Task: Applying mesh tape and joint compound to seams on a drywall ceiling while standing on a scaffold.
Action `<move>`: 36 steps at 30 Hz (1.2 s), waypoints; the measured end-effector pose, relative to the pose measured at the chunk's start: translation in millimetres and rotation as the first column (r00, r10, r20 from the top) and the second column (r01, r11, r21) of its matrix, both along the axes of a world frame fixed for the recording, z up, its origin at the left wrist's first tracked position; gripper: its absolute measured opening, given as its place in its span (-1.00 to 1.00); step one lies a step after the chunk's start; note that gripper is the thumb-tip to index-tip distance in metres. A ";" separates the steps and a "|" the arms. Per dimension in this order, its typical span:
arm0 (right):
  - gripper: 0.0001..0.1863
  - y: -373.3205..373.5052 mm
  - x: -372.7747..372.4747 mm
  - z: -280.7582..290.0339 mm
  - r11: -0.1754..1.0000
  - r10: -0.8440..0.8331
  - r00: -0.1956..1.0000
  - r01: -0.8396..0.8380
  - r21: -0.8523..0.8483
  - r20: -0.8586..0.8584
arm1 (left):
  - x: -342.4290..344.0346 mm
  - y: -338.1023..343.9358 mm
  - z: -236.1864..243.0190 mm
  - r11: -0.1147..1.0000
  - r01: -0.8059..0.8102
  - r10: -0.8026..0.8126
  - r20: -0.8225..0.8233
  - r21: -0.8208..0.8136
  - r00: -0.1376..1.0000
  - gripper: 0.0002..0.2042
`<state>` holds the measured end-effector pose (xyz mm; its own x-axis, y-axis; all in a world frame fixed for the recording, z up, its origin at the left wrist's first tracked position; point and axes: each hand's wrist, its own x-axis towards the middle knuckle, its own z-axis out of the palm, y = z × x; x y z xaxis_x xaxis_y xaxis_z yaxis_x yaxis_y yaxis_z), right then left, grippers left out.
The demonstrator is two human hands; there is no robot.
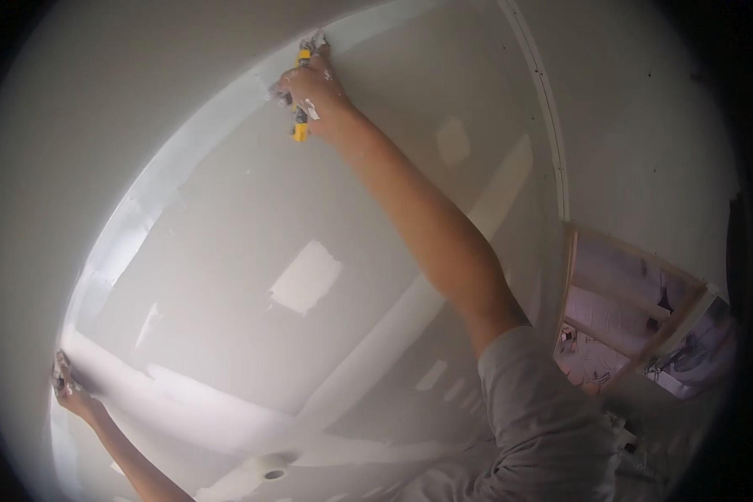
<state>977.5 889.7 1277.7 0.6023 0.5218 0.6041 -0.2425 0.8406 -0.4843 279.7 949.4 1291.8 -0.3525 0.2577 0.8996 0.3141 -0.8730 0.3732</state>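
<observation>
One right hand (316, 89), smeared with white compound: fingers clamping around a yellow-and-black tool (300, 131), which is sitting near the pale strip (142, 199) along the board's curved-looking edge. One left hand (73, 396), marked with white: fingers bending at the lower end of that strip; whether they are gripping anything, cannot tell. One grey board surface (226, 217), spreading between both hands and bearing a white rectangular patch (307, 278) and a broad white band (201, 403). One pale round fitting (272, 468), protruding near the lower edge. One grey sleeve (535, 410), covering the right upper arm. One wood-framed opening (636, 248), standing at far right.
</observation>
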 end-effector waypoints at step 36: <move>-0.38 0.9 116.8 -39.5 0.002 -0.880 -0.211 0.895 0.447 0.426 | 15.3 -8.1 -3.3 0.999 -0.028 0.027 0.019 0.034 0.999 -0.72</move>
<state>1094.3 890.6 1238.2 0.1019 -0.2417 0.9650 0.9939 -0.0154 -0.1089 294.9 941.3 1288.5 -0.3755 0.2170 0.9010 0.3315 -0.8764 0.3492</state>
